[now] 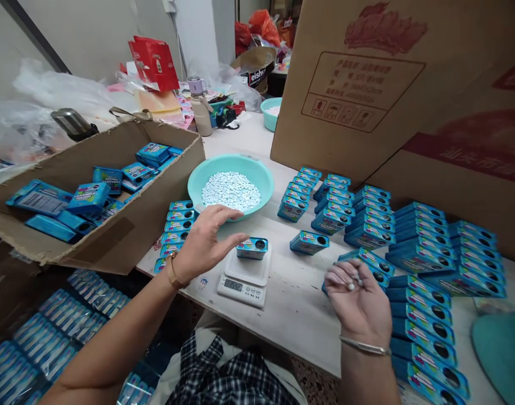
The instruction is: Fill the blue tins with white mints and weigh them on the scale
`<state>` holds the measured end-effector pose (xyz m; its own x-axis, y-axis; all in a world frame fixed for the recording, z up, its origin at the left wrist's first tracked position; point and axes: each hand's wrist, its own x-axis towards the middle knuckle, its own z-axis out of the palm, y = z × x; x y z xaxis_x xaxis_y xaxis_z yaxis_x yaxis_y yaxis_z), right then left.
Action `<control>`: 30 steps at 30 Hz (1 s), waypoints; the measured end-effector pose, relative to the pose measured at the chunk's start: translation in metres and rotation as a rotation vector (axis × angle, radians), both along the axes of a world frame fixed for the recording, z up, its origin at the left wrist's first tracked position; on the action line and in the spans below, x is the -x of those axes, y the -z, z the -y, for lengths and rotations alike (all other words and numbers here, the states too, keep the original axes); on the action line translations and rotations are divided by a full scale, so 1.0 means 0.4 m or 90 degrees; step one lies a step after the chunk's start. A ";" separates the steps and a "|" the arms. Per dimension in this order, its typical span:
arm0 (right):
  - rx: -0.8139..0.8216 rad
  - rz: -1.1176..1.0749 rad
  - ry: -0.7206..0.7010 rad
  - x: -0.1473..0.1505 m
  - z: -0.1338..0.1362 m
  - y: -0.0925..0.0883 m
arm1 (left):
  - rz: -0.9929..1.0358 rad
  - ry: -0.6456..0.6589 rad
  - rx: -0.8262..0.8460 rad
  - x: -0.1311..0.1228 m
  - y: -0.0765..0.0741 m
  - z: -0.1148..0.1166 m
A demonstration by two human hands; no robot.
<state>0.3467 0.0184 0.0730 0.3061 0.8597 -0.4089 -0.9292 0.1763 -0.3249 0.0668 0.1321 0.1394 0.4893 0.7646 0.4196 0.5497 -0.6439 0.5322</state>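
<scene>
Tin (251, 250), blue, stands upright on the white scale (248, 273) on the tabletop (291, 301). Left hand (213, 239): thumb and fingers spread apart just beside the tin, contact unclear. Right hand (362, 301): palm up, fingers curl loosely around several pale pellets (351, 287).

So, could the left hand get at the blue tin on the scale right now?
Probably yes. The left hand looks open, close beside the blue tin on the scale, and nothing visible stands between hand and tin.
</scene>
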 end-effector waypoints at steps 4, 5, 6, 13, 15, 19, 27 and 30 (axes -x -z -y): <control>-0.005 0.020 0.050 -0.056 0.054 0.012 | -0.224 0.037 -0.001 -0.012 0.097 0.002; -0.005 0.019 0.061 -0.065 0.064 0.013 | -0.272 0.050 -0.003 -0.027 0.117 0.003; -0.003 0.017 0.072 -0.074 0.073 0.013 | -0.305 0.065 -0.006 -0.046 0.132 0.004; -0.014 0.004 0.154 -0.118 0.125 0.003 | -0.258 0.171 -0.088 -0.265 0.161 0.015; -0.021 -0.002 0.169 -0.128 0.144 0.002 | -0.232 0.181 -0.099 -0.330 0.184 0.015; -0.039 0.003 0.201 -0.156 0.184 0.006 | -0.178 0.125 -0.101 -0.417 0.238 0.025; -0.049 0.026 0.213 -0.180 0.208 -0.010 | -0.175 0.284 -0.133 -0.522 0.293 0.199; -0.074 0.040 0.180 -0.175 0.203 -0.016 | -0.182 0.301 -0.173 -0.542 0.349 0.246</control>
<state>0.4165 -0.0628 0.0793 0.5622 0.7764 -0.2850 -0.8161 0.4650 -0.3432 0.2835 0.0338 -0.0002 0.8709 0.3219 0.3714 0.2683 -0.9445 0.1894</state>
